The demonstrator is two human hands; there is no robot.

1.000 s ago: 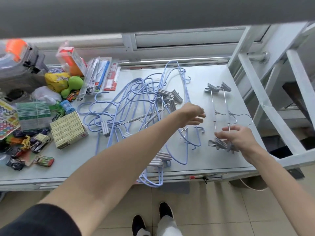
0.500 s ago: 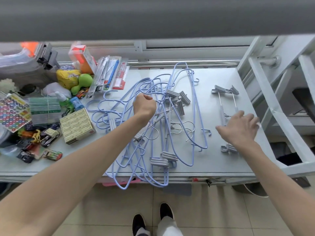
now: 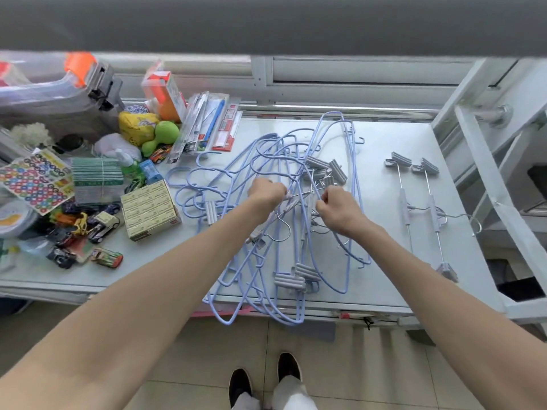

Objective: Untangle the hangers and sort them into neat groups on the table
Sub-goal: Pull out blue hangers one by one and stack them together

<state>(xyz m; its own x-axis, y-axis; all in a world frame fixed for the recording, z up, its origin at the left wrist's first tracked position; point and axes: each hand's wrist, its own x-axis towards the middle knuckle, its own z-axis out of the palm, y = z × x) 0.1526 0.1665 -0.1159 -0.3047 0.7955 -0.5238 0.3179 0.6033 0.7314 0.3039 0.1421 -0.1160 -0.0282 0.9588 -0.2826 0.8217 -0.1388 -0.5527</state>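
A tangled heap of light-blue wire hangers (image 3: pixel 275 232) mixed with metal clip hangers covers the middle of the pale table (image 3: pixel 381 291); some loops hang over the front edge. My left hand (image 3: pixel 266 192) is closed on a metal clip hanger's rod (image 3: pixel 299 198) in the heap's middle. My right hand (image 3: pixel 339 210) is closed on wires of the same tangle just to its right. Two grey clip hangers (image 3: pixel 418 202) lie side by side, apart from the heap, on the table's right part.
The table's left part is crowded: a yellow-green box (image 3: pixel 149 210), toy cars (image 3: pixel 100 224), a sticker sheet (image 3: pixel 34 182), a green stack (image 3: pixel 97 179), packaged items (image 3: pixel 207 122). A white metal frame (image 3: pixel 488 173) borders the right side. My shoes (image 3: pixel 263 380) stand below.
My right hand left the two separate clip hangers and came left into the tangle, closing on it. My left hand shifted slightly right within the heap and gripped a metal rod.
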